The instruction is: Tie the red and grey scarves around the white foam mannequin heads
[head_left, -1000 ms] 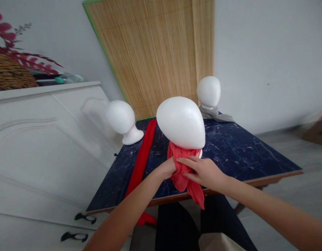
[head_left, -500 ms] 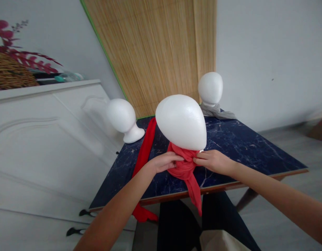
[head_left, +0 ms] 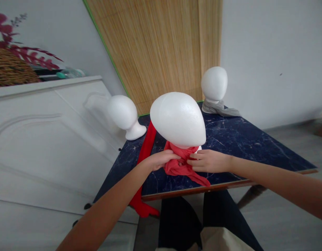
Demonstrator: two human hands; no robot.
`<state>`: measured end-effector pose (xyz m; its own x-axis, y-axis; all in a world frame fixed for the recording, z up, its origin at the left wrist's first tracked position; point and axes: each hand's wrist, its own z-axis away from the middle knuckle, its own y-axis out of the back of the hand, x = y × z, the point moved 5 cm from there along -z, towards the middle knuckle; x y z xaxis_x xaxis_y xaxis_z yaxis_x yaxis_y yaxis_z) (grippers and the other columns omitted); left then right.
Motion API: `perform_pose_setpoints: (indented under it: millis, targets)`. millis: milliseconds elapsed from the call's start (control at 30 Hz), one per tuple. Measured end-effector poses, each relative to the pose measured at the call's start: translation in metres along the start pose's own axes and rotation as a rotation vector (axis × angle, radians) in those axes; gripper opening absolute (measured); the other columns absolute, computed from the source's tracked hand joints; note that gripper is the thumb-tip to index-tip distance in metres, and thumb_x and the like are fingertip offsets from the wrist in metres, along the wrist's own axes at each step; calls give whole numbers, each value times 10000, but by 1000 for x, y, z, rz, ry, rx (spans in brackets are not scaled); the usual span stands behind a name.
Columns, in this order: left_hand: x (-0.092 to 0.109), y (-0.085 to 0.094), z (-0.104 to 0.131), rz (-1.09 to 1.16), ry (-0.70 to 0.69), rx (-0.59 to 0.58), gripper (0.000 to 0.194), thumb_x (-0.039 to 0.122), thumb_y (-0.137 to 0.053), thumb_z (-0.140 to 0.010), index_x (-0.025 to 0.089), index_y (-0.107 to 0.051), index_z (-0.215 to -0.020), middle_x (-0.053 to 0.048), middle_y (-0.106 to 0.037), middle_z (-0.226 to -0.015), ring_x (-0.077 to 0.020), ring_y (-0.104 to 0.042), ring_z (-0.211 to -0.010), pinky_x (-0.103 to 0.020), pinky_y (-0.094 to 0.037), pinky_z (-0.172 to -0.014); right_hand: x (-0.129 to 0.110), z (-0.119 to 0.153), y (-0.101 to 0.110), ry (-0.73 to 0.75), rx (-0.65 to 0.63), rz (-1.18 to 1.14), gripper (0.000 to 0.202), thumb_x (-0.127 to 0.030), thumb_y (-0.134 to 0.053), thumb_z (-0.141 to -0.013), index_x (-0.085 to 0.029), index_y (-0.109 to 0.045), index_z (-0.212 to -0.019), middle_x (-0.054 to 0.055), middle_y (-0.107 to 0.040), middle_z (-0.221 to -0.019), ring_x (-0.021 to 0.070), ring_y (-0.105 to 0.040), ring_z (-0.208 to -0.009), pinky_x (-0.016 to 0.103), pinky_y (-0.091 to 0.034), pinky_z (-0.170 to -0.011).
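A white foam mannequin head stands near the front edge of the table, with a coral-red scarf wound and knotted about its neck. My left hand grips the scarf's folds on the left of the knot, thumb and fingers closed on the cloth. On the other side my right hand pinches the scarf near the knot, fingers curled. One tail of the scarf lies toward the right at the table edge. Parts of the knot are hidden behind my fingers.
A bare foam head stands at left; another foam head with a grey scarf stands at the back right. A bright red scarf hangs over the front of the dark blue table. A white cabinet borders the left.
The scarf's tail, which hung down over the table edge, is now drawn up and points right. Both hands have shifted slightly left, still on the scarf. The view has tilted a little.
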<state>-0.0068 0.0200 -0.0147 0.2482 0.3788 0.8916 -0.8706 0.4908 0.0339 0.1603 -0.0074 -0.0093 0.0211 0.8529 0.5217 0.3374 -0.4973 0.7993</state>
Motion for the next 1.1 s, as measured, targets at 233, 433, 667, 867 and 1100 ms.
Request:
perform_pose_setpoints:
  millis: [233, 433, 667, 867, 1100]
  targets:
    - [-12, 3, 15, 30, 179, -84, 188, 286, -651, -732, 138, -571, -648, 34, -506, -533, -52, -418, -481, -162, -316, -490, 9, -17, -16, -135, -138, -156, 129, -262, -516, -951, -169, -596, -912, 47, -611, -876, 208, -508, -864, 326, -392, -695]
    - [-13, -26, 69, -4, 231, -366, 304, 318, -486, -852, 150, -515, -601, -8, -505, -458, -69, -395, -400, -189, -209, -408, 9, -28, -17, -297, -167, -211, 159, -259, -559, -906, -155, -607, -1017, 59, -618, -894, 220, -498, -851, 324, -370, -684]
    - [-88, -91, 77, 326, 85, -231, 406, 507, -480, -866, 184, -454, -621, 58, -368, -404, -64, -271, -354, -219, -184, -419, 6, -28, -20, -375, -164, -230, 114, -245, -613, -872, -141, -621, -915, 61, -639, -901, 212, -518, -826, 318, -395, -703]
    - [-106, -132, 57, 410, -168, 251, 499, 645, -444, -863, 189, -441, -661, 73, -344, -419, -55, -252, -374, -236, -154, -436, 3, -29, -28, -622, -55, -292, 69, -199, -605, -874, -133, -624, -871, 70, -639, -860, 208, -553, -811, 316, -441, -720]
    - [-107, -111, 64, 332, -158, 439, 524, 663, -485, -853, 161, -496, -700, 47, -411, -496, -67, -366, -470, -214, -234, -492, 0, -18, -18, -625, 72, -354, 122, -97, -589, -838, -126, -632, -949, 82, -648, -944, 223, -560, -915, 326, -484, -790]
